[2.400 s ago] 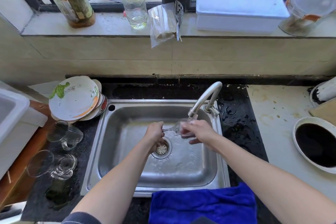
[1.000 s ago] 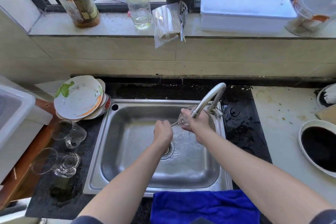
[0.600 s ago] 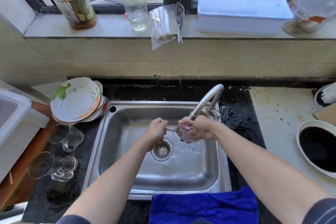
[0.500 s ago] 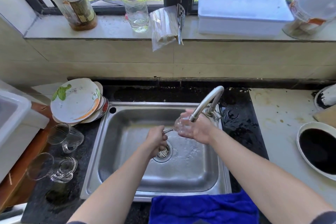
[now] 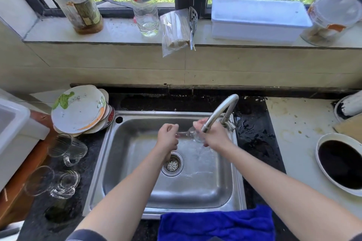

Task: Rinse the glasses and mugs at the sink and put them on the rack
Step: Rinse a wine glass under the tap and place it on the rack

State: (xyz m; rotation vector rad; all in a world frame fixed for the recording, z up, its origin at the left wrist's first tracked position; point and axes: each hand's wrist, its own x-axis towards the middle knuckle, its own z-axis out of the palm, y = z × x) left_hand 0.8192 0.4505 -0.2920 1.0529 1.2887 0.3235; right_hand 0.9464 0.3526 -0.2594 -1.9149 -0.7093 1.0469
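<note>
Sunlight is pouring through the kitchen window onto a dark, wet counter, where a person is rinsing glassware at a steel sink. A blue towel is lying over the sink's near edge at the bottom of the frame. A stack of plates is leaning at centre left, just above clear glass mugs sitting on the counter.

At centre frame, the faucet is running water over a stemmed glass, which is being held sideways above the basin. The left hand is curling around the stem, and the right hand is wrapping around the bowl just under the spout.

The risks are gathering at that small spot. Wet glass is likely turning slippery, so a loosening grip could be sending it down onto the steel. The bowl is sitting so close to the metal spout that a careless lift could be chipping the rim against it. Twisting bowl against stem could be snapping the thin stem. The rack is not clearly showing. If it is standing to the left, a carrying arm could be clipping the plates or mugs on the way.
</note>
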